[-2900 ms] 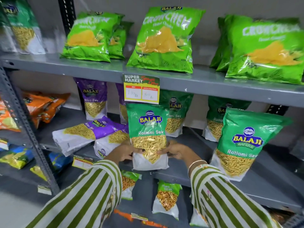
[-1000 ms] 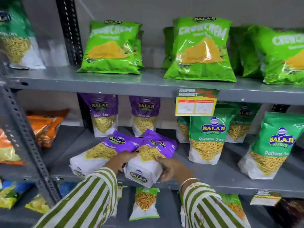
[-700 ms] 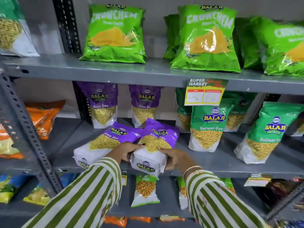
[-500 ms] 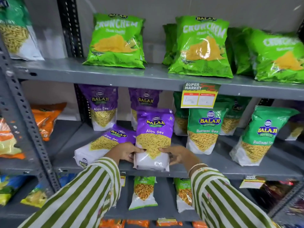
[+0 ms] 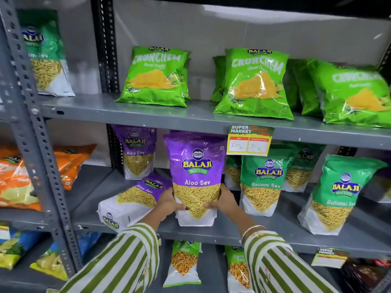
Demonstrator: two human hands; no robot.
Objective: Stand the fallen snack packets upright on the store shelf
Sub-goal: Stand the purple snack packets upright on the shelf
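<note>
Both hands, left hand (image 5: 169, 205) and right hand (image 5: 225, 200), grip purple packet (image 5: 196, 176) upright near grey shelf (image 5: 264, 229) front edge; second purple packet (image 5: 131, 201) lies flat alongside.

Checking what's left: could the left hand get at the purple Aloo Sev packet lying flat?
Probably yes. The fallen packet lies just beside the left hand, nothing between them, though that hand now holds the upright packet.

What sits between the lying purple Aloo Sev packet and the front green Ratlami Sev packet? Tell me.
In the head view, the upright Aloo Sev packet stands between the fallen Aloo Sev packet and the Ratlami Sev packet, gripped by the left hand and right hand.
</note>
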